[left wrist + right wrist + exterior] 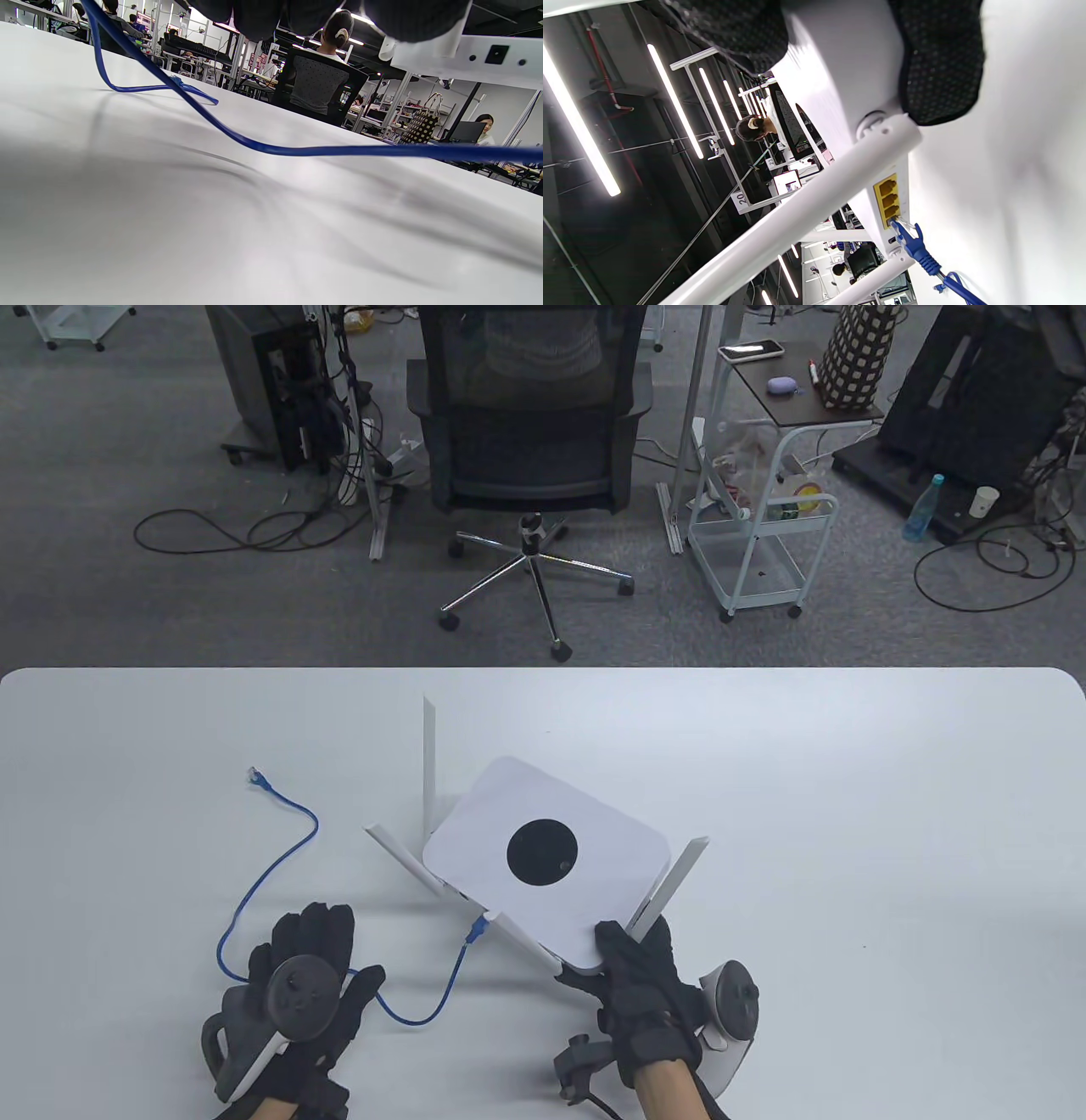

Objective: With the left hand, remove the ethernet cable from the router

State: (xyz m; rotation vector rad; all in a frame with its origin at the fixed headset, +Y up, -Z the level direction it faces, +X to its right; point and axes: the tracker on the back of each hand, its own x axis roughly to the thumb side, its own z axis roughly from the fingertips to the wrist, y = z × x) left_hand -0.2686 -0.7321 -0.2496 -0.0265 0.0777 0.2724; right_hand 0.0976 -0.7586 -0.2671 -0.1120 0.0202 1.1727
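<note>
A white router [594,823] with a black disc on top and several antennas lies mid-table. A blue ethernet cable [441,997] is plugged into its near-left side by its blue plug [478,929]. The plug sits beside the yellow ports [888,199], as the right wrist view shows [908,243]. The cable runs under my left hand [344,950], loops left and ends in a free plug [254,776]. My left hand rests flat over the cable with fingers spread, left of the plug. My right hand [598,963] grips the router's near corner; its fingers [941,63] press on the casing.
A router antenna [526,937] sticks out between the plug and my right hand. The table's far edge [543,670] borders a floor with an office chair [530,432] and a cart [764,526]. In the left wrist view the cable [297,150] hangs just above the tabletop.
</note>
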